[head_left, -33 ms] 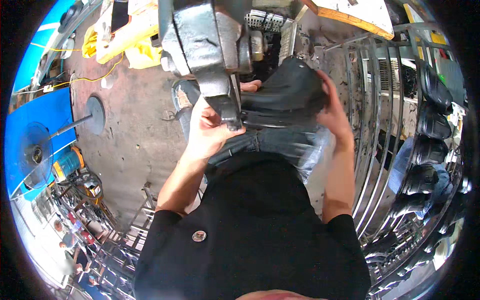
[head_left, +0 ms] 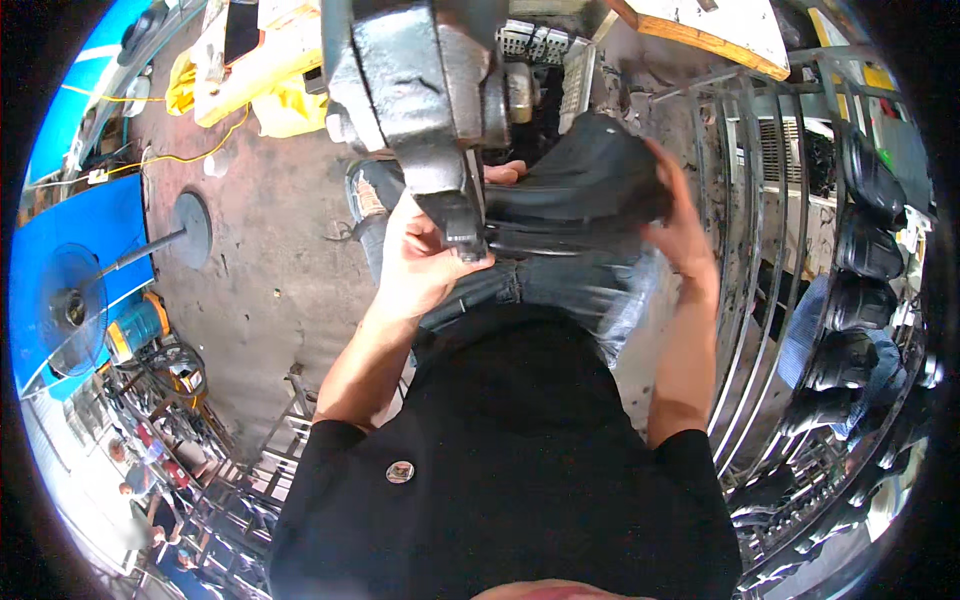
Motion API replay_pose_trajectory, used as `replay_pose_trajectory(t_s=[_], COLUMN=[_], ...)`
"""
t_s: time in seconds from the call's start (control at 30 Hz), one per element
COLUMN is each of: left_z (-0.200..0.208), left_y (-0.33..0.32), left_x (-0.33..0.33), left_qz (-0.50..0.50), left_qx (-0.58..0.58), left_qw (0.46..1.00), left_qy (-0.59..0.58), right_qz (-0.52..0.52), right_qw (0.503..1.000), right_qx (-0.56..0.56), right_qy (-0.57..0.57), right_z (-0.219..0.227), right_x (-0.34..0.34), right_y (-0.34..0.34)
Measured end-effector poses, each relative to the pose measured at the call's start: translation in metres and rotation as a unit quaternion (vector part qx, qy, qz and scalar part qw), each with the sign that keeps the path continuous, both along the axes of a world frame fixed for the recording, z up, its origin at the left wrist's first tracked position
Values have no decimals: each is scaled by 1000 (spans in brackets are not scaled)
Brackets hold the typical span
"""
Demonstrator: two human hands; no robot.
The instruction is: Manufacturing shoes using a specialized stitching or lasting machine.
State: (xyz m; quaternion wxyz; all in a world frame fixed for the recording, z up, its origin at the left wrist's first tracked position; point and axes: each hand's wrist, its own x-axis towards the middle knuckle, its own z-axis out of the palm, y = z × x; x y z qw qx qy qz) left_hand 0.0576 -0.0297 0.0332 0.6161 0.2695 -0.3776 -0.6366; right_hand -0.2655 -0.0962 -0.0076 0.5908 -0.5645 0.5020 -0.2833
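Note:
A black leather boot, blurred by motion, lies sideways above my lap. My left hand grips its left end, with the thumb below and fingertips showing above the boot. Dark metal machine head comes down from the top and hides part of that hand and of the boot's left end; its narrow tip sits right by my left thumb. Around the boot's right end curls my right hand, also smeared, fingers above and thumb underneath.
On the right stands a metal rack of bars, with several black shoes beyond it. A fan and its round base are at left. A white-topped table is at the upper right, yellow cloth at the upper left.
My right hand and the right end of the boot have shifted slightly to the right. My left hand keeps its place by the machine tip.

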Motion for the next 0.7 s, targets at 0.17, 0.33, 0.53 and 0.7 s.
replay_pose_trajectory(t_s=[0.17, 0.33, 0.53, 0.7], left_z=[-3, -14, -19, -33], left_y=[8, 18, 34, 42], left_x=[-4, 4, 19, 29], left_qz=[30, 36, 44, 59], left_qx=[38, 72, 151, 160], left_qw=[998, 986, 966, 958], left_qy=[42, 143, 204, 230], right_qz=[18, 28, 67, 40], right_qw=[992, 984, 960, 970], right_qx=[-108, -169, -259, -231], right_qy=[70, 48, 86, 58], right_z=[58, 104, 144, 159], right_x=[-22, -23, -5, 18], right_y=[-21, -34, -37, -15])
